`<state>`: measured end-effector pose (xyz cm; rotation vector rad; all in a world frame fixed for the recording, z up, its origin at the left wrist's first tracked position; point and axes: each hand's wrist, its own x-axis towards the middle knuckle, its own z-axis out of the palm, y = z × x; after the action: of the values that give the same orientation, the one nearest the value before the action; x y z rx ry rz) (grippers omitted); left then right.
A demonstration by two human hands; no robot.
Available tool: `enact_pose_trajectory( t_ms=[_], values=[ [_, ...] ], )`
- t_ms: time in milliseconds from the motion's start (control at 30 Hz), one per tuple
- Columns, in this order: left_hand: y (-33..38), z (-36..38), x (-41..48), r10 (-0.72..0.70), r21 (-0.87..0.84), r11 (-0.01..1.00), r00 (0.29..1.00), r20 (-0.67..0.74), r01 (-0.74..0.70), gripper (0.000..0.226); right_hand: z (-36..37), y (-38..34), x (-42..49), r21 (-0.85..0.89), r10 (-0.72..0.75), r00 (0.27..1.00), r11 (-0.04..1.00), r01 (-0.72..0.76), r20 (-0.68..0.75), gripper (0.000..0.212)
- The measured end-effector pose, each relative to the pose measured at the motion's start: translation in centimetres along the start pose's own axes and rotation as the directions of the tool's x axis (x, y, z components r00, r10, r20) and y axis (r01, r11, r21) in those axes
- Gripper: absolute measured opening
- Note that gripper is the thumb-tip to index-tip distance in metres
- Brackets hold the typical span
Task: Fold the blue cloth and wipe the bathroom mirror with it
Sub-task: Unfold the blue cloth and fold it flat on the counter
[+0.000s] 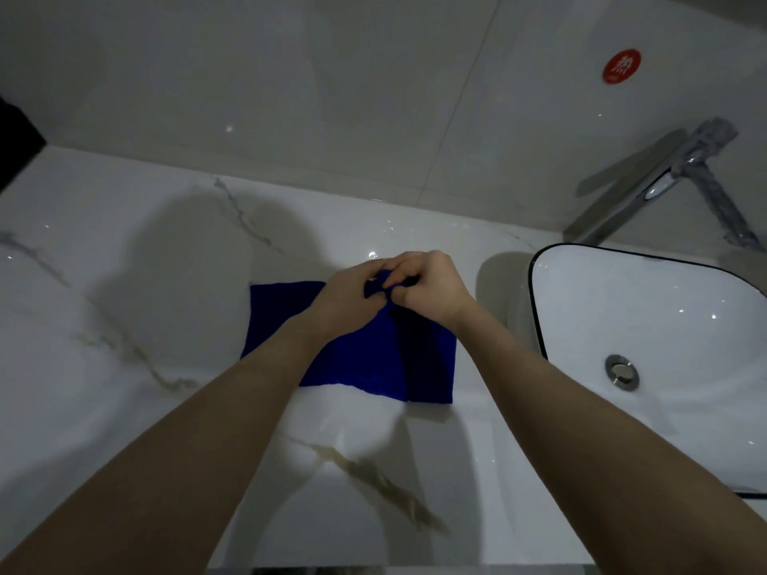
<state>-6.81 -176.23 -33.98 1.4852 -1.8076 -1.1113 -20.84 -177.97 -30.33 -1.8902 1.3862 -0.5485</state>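
Blue cloth [357, 359] flat on bench [124, 325], fold only starting. Left hand [352, 296] and right hand [427, 288] both pinch far edge. Wiping mirror not yet begun; mirror not in view.

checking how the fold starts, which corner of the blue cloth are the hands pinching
The far corner on the sink side: left hand and right hand both pinch it, lifted. Other visible corners of the blue cloth lie flat on the counter.
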Motion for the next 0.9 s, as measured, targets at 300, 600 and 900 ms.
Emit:
enact_pose_trajectory(
  t_ms=[300, 600, 900],
  values=[
    [2.7, -3.4, 0.4, -0.063, -0.165, 0.986, 0.959, -0.275, 0.018, 0.031, -2.2, 0.5, -0.4, -0.148, 0.024, 0.999, 0.988, -0.031, -0.047, 0.015],
    [5.7, -6.7, -1.0, 0.025, 0.016, 1.000, 0.844, -0.536, -0.019, 0.009, -3.1, -3.3, -1.3, -0.247, 0.057, 0.997, 0.967, -0.068, -0.050, 0.006],
    [8.9, -9.2, -3.1, -0.297, -0.428, 0.894, 0.892, -0.341, 0.134, 0.005, -4.5, -11.0, -1.3, -0.200, -0.206, 0.945, 0.945, 0.260, 0.255, 0.035]
  ],
)
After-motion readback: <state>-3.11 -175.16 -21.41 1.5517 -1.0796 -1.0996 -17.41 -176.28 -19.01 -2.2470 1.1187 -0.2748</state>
